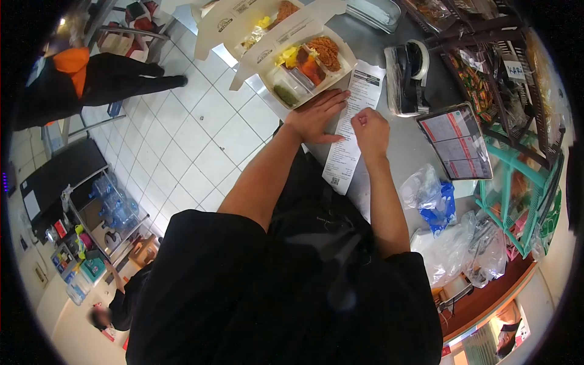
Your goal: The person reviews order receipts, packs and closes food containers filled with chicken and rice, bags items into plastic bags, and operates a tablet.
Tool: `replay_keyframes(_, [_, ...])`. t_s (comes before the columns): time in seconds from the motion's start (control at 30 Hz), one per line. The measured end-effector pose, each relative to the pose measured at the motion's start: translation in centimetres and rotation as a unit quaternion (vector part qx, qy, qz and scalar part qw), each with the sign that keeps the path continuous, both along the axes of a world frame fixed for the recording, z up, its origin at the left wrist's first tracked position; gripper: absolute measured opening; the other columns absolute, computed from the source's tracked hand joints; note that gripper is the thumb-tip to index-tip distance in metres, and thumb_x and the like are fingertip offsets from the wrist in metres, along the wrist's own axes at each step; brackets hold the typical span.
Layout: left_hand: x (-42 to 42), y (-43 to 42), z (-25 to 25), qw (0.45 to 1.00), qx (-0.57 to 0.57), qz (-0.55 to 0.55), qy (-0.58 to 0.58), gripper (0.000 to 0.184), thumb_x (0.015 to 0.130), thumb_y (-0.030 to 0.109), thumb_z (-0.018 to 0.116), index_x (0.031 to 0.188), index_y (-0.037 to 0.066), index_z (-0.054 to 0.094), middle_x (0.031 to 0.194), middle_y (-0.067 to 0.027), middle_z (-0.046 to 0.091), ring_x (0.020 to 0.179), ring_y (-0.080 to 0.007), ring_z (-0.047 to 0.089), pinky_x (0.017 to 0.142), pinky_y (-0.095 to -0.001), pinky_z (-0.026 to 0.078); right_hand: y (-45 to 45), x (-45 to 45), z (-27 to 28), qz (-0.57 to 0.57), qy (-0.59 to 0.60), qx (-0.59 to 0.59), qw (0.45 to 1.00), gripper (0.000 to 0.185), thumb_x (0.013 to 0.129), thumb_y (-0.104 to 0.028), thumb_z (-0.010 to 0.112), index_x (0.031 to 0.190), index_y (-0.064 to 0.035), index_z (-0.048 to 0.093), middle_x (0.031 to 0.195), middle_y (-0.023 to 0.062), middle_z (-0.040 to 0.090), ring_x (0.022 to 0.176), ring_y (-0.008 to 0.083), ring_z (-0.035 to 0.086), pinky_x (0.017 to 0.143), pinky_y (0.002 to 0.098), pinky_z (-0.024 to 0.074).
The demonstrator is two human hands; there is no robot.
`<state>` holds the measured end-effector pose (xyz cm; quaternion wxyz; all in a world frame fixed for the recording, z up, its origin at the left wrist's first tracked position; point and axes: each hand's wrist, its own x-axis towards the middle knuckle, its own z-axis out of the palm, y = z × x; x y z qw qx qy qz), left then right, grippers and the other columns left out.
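Note:
A long printed receipt (pixel 340 161) lies on the metal counter, its upper part running beside an open cardboard meal box (pixel 283 45). My left hand (pixel 316 115) rests flat with fingers stretched over the receipt's left edge, against the box's near side. My right hand (pixel 371 131) is curled over the receipt's right side; whatever its fingers hold, if anything, is hidden. In the box are fried chicken (pixel 324 53), a reddish-orange piece of food (pixel 311 71), yellow pieces and a small container with green contents (pixel 285 93). Behind it stands a second open meal box (pixel 234 27).
Right of the receipt are a black tape dispenser (pixel 409 79) and a tablet (pixel 456 143). Plastic bags (pixel 447 246) lie nearer me, beside a turquoise rack (pixel 517 176). Brown baskets (pixel 493 79) hold packets at far right. Another person (pixel 79 85) stands across the tiled floor.

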<state>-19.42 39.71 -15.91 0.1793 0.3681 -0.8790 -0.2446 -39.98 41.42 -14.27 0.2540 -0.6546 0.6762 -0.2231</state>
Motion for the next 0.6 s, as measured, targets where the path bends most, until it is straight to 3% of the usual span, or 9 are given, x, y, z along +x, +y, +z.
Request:
replay_keyframes(0.07, [0.0, -0.1, 0.0, 1.000, 0.009, -0.002, 0.008, 0.081, 0.080, 0.056, 0.070, 0.134, -0.001, 0.049, 0.154, -0.0156, 0.037, 0.143, -0.0329, 0.034, 0.119, -0.0441, 0.026, -0.2, -1.1, 0.1, -0.030, -0.012, 0.035, 0.999, 0.012, 0.082, -0.016, 0.068, 0.077, -0.0065, 0.064, 0.076, 0.0109, 0.068, 0.071, 0.0320, 0.067, 0.067, 0.0433, 0.0534])
replay_keyframes(0.2, [0.0, -0.1, 0.1, 1.000, 0.002, 0.004, 0.004, 0.082, 0.079, 0.056, 0.070, 0.133, -0.002, 0.050, 0.153, -0.0158, 0.039, 0.143, -0.0326, 0.035, 0.119, -0.0442, 0.026, 0.3, -2.1, 1.0, -0.040, 0.124, 0.006, 0.991, 0.009, 0.082, -0.016, 0.069, 0.079, -0.0085, 0.065, 0.078, 0.0090, 0.067, 0.070, 0.0285, 0.068, 0.065, 0.0411, 0.0536])
replay_keyframes(0.33, [-0.1, -0.1, -0.1, 1.000, 0.002, 0.007, 0.007, 0.082, 0.079, 0.056, 0.070, 0.133, -0.003, 0.050, 0.153, -0.0161, 0.040, 0.142, -0.0327, 0.036, 0.119, -0.0439, 0.027, 1.4, -0.1, 1.2, 0.017, 0.006, -0.027, 0.999, 0.008, 0.083, -0.017, 0.069, 0.083, -0.0099, 0.065, 0.079, 0.0079, 0.067, 0.070, 0.0281, 0.068, 0.065, 0.0405, 0.0533])
replay_keyframes(0.6, [0.0, 0.0, -0.1, 1.000, 0.015, 0.009, 0.009, 0.082, 0.078, 0.055, 0.071, 0.133, -0.003, 0.051, 0.154, -0.0155, 0.038, 0.142, -0.0325, 0.036, 0.119, -0.0435, 0.027, 1.5, -2.0, 1.2, -0.035, 0.099, 0.012, 0.994, 0.009, 0.083, -0.018, 0.068, 0.080, -0.0109, 0.065, 0.078, 0.0057, 0.067, 0.069, 0.0280, 0.068, 0.063, 0.0392, 0.0531])
